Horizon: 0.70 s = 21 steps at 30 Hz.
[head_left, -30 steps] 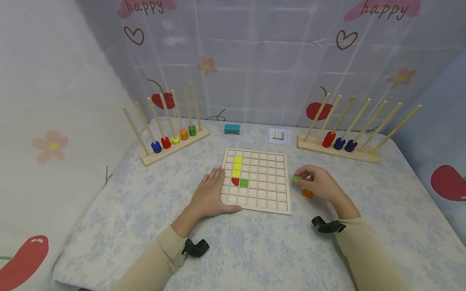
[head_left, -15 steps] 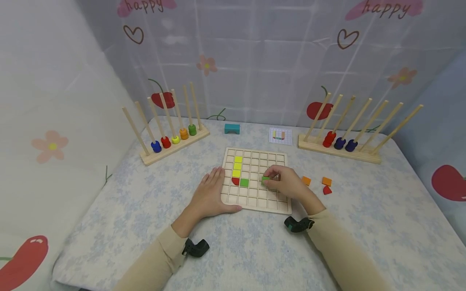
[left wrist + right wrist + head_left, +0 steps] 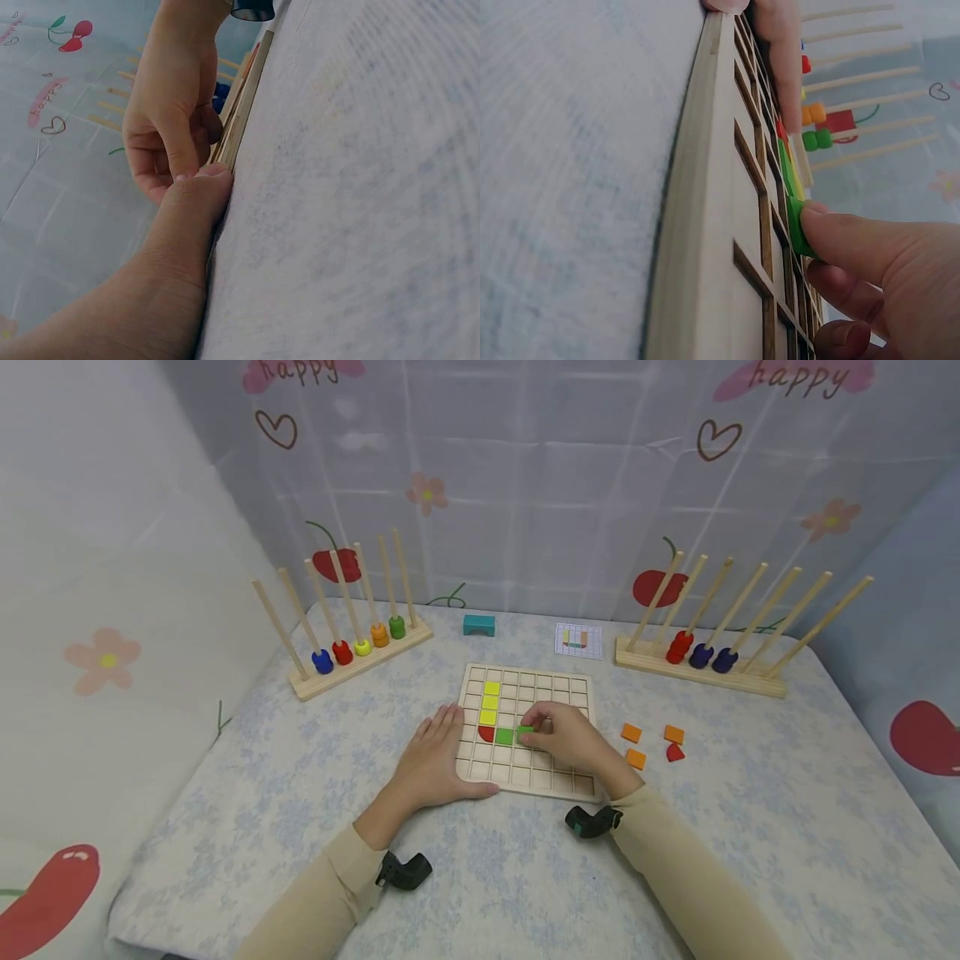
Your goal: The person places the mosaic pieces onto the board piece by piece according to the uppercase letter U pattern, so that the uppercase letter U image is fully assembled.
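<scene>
A wooden grid board [image 3: 536, 783] lies mid-table. Set in its cells are a column of three yellow squares [image 3: 490, 702], a red quarter-round tile [image 3: 487, 734] beneath them and a green square tile [image 3: 504, 737] beside the red one. My right hand [image 3: 566, 739] pinches a second green square tile [image 3: 799, 231] between thumb and fingers, at the cell just right of the placed green one. Flat along the board's left edge rests my left hand [image 3: 431, 764], fingers straight, its thumb [image 3: 202, 187] at the near edge.
Right of the board lie three orange squares [image 3: 632, 732] and a red tile [image 3: 675, 752]. Behind stand two peg racks with beads, left [image 3: 367, 662] and right [image 3: 697, 678], a teal block [image 3: 478, 625] and a pattern card [image 3: 578, 642].
My right hand has carried the green tile leftward from the table right of the board to a cell beside the other green tile. My left hand has stayed put.
</scene>
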Motion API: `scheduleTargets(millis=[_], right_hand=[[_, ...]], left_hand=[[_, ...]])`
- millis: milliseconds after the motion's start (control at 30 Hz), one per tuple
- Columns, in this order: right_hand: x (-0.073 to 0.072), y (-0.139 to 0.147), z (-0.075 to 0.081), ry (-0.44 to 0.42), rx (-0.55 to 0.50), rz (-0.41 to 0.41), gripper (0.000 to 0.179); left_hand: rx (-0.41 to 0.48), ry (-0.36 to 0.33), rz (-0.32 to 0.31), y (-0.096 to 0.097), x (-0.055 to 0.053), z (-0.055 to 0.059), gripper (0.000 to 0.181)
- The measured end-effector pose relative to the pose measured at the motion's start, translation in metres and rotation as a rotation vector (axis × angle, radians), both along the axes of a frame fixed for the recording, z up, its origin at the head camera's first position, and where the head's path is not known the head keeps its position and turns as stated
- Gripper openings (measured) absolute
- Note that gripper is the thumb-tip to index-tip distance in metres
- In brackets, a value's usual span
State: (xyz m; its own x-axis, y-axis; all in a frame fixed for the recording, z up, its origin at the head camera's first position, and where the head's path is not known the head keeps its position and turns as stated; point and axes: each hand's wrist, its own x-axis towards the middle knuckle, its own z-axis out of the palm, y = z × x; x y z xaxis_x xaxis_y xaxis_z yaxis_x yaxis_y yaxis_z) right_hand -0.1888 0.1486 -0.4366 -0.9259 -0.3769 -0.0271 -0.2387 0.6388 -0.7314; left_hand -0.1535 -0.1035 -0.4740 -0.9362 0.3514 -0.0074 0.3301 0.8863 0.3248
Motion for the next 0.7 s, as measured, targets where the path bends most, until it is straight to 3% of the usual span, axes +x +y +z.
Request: scheduleTargets(millis=[433, 700], right_hand=[[0.0037, -0.0012, -0.0013, 0.066, 0.047, 0.041, 0.015], [0.007, 0.0045, 0.0027, 0.107, 0.099, 0.11, 0.007]], left_hand=[[-0.004, -0.008, -0.001, 0.0004, 0.0012, 0.0027, 0.139], [-0.003, 0.0, 0.005, 0.0013, 0.0018, 0.0024, 0.139]])
